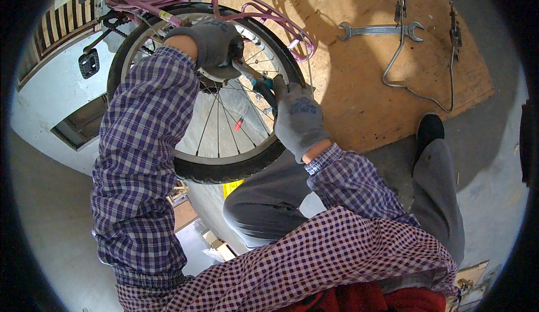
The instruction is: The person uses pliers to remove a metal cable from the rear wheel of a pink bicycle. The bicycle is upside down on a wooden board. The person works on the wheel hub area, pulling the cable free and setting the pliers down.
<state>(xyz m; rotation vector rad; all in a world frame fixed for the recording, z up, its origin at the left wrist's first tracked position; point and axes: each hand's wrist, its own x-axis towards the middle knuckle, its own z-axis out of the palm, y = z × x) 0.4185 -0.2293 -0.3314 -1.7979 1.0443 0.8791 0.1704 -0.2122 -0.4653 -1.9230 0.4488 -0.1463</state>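
Observation:
My left hand (216, 45), in a grey glove, is curled over the hub area of a bicycle wheel (227, 172); its fingers are closed, and what they hold is mostly hidden. From the right, my gloved right hand (299, 112) grips the teal and black handles of what look like pliers (259, 84). Their metal head points toward my left hand, in front of the spokes. The wheel belongs to a pink bicycle (163, 0) with a pink rear rack (269, 15). A small red piece (239, 124) shows among the spokes.
On a wooden board (359, 104) at the right lie an open-ended wrench (377, 30) and a grey cable (389, 65) with metal parts at its ends. A black pedal (88, 64) sticks out at the left. My bent leg (269, 205) is below the wheel.

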